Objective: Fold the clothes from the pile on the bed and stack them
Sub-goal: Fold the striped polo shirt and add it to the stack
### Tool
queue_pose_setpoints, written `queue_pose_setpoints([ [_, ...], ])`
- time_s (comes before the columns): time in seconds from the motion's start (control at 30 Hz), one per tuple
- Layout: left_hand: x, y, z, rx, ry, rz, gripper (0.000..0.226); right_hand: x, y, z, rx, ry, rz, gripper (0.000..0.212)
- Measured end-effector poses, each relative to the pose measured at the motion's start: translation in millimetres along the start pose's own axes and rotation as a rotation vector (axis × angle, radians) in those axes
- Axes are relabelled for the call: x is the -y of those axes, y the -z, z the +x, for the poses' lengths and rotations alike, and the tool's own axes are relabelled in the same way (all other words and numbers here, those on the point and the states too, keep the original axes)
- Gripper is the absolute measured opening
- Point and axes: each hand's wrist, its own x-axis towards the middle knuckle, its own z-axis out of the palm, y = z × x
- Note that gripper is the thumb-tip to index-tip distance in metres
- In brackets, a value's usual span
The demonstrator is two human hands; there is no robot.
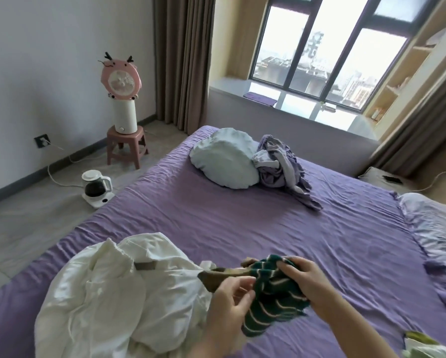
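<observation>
Striped green top (276, 298) bunched up low in the middle of frame, right hand (304, 282) gripping its top edge, left hand (229, 303) pinching its brown part, white clothes pile (108, 293) lower left on purple bed (268, 223)

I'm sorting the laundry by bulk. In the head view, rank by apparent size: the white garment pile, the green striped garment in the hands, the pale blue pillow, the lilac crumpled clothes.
1. White garment pile, though it lies nearest the camera.
2. Pale blue pillow.
3. Lilac crumpled clothes and green striped garment: look alike, unranked.
</observation>
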Motion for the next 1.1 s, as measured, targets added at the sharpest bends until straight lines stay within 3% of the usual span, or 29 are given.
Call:
queue_pose_setpoints([
  [0.07,-27.5,-12.2,0.4,0.027,-0.168,0.145,0.029,6.2,26.9,-24.0,-0.013,0.059,-0.003,0.01],
  [0.13,-54.3,-31.2,-2.3,0.145,-0.28,0.356,0.057,11.8,54.3,-46.9,-0.027,0.09,0.015,0.013],
  [0.2,-78.8,-56.3,-11.1,0.297,-0.302,0.463,0.088,17.3,83.5,-70.0,-0.027,0.125,0.027,0.016],
  [0.27,-99.8,-85.4,-25.0,0.393,-0.275,0.421,0.105,21.3,114.5,-93.5,-0.008,0.191,-0.001,0.016],
  [0.33,-119.8,-113.0,-38.4,0.428,-0.235,0.334,0.098,23.1,146.5,-118.3,0.009,0.261,-0.035,0.011],
  [0.43,-150.6,-154.1,-58.5,0.373,-0.359,0.343,0.023,11.3,197.0,-156.4,0.018,0.345,0.024,0.014],
  [0.53,-177.8,-190.7,-81.2,0.307,-0.332,0.149,0.017,-28.7,241.7,-192.9,0.116,0.337,0.113,0.037],
  [0.63,-205.8,-215.3,-103.5,0.327,-0.206,-0.107,0.003,-89.2,271.9,-225.2,0.151,0.26,0.059,0.03],
  [0.7,-218.1,-220.1,-113.6,0.311,-0.153,-0.148,0.005,-123.5,289.6,-242.3,0.138,0.258,0.079,0.028],
  [0.77,-219.6,-217.4,-122.0,0.293,-0.158,-0.022,0.012,-140.8,309.8,-255.5,0.072,0.3,0.125,0.033],
  [0.87,-208.1,-213.0,-137.3,0.3,-0.164,0.211,0.023,-138.1,333.6,-267.8,-0.026,0.334,0.196,0.018],
  [1.0,-191.5,-211.6,-158.3,0.366,-0.088,0.232,0.033,-107.2,338.8,-267.9,-0.148,0.426,-0.039,0.013],
  [1.1,-189.3,-228.3,-171.4,0.538,-0.103,0.179,0.06,-78.0,323.0,-269.7,-0.056,0.504,-0.151,0.014],
])
